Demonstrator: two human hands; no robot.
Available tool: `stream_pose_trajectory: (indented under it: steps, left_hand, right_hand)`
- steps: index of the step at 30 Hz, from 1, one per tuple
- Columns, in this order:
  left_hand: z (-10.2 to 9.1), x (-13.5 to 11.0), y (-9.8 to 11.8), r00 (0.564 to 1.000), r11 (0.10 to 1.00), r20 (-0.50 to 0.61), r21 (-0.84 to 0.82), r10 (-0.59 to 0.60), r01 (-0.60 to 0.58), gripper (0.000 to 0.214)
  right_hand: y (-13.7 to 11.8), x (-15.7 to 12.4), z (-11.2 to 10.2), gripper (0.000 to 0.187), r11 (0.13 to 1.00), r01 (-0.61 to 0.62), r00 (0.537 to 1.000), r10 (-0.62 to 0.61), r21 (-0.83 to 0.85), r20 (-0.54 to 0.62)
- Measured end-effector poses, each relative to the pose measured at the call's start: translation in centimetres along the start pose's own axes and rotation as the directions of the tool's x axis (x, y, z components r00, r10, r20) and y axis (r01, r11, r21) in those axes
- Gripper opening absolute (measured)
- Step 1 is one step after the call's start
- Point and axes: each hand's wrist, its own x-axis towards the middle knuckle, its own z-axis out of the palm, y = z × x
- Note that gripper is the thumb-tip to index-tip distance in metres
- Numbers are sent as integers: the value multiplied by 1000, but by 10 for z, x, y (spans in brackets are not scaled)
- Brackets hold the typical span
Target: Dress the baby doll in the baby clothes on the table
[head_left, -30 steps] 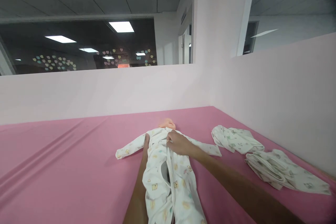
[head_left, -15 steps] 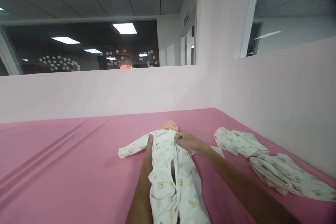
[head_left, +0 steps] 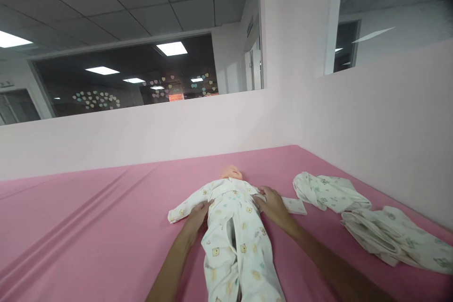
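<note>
A doll (head_left: pixel 231 172) lies on its back on the pink sheet, wearing a white printed baby top (head_left: pixel 215 189) with both sleeves spread outward. White printed baby trousers (head_left: pixel 244 231) cover its lower body and overlap the top at the waist. A dark gap shows between the trouser legs, whose lower ends leave the picture. My left hand (head_left: pixel 198 214) is closed at the left side of the waist, fingertips on the trouser edge. Across from it, my right hand (head_left: pixel 272 204) has its fingers closed on the trouser edge at the right, partly covering the right sleeve.
Two crumpled white printed cloths lie to the right: a bundled cloth (head_left: pixel 329 192) and a folded cloth (head_left: pixel 396 233) nearer me. The pink sheet (head_left: pixel 88 231) has long creases at the left. White walls (head_left: pixel 177 132) with windows stand behind and to the right.
My right hand has moved from the chest opening out to the right side of the waist. My left hand has come down from the armpit to the waist. The view has tilted slightly.
</note>
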Motion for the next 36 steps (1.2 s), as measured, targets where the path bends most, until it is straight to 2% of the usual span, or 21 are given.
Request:
stream_pose_trajectory:
  steps: [2, 4, 7, 11, 13, 15, 17, 19, 23, 26, 29, 32, 34, 36]
  left_hand:
    - [-6, -4, -3, 999, 996, -43, 83, 33, -30, 43]
    - [-10, -6, -4, 989, 967, -92, 239, 117, -92, 37]
    - [-12, -12, -6, 954, 833, -150, 534, 259, -142, 33]
    - [-14, -35, -12, 921, 657, -99, 730, 376, -189, 24]
    - [-14, -49, -17, 920, 606, -50, 766, 389, -215, 21]
    - [-15, -60, -21, 928, 592, -43, 781, 370, -200, 19]
    - [-15, -66, -24, 934, 613, -96, 776, 344, -146, 20]
    - [-15, -69, -23, 936, 647, -149, 756, 319, -100, 21]
    - [-10, -70, -11, 944, 726, -155, 678, 291, -113, 26]
    - [-1, -67, 6, 932, 745, -168, 652, 321, -139, 25]
    - [13, -59, 25, 912, 637, -88, 743, 400, -207, 14]
    - [24, -51, 41, 893, 510, 18, 816, 450, -273, 9]
    - [25, -50, 45, 872, 504, 30, 807, 488, -309, 8]
    - [20, -55, 42, 828, 476, 79, 786, 555, -394, 7]
  right_hand:
    - [-2, -1, 1, 27, 998, 66, 998, -66, -2, 14]
    - [-7, -3, 2, 23, 990, 139, 990, -139, -18, 9]
    - [-9, -7, 5, 19, 974, 188, 982, -187, -127, 22]
    - [-1, -13, 5, 25, 927, 215, 976, -202, -307, 76]
    - [2, -14, 1, 22, 925, 188, 982, -171, -331, 81]
    - [2, -16, -6, 20, 945, 121, 992, -102, -304, 76]
    - [2, -21, -14, 21, 969, 51, 997, -35, -243, 69]
    - [0, -31, -21, 22, 983, 32, 997, -19, -183, 73]
    - [-1, -59, -27, 26, 973, 195, 972, -174, -126, 157]
    - [-7, -69, -24, 27, 959, 258, 963, -247, -115, 104]
    - [-22, -59, -20, 11, 941, 310, 948, -317, -139, -29]
    - [-46, -42, -16, 24, 907, 390, 915, -401, -157, -46]
    - [-60, -37, -16, 18, 911, 401, 912, -407, -97, -52]
    - [-66, -40, -17, 18, 902, 429, 896, -431, -40, -104]
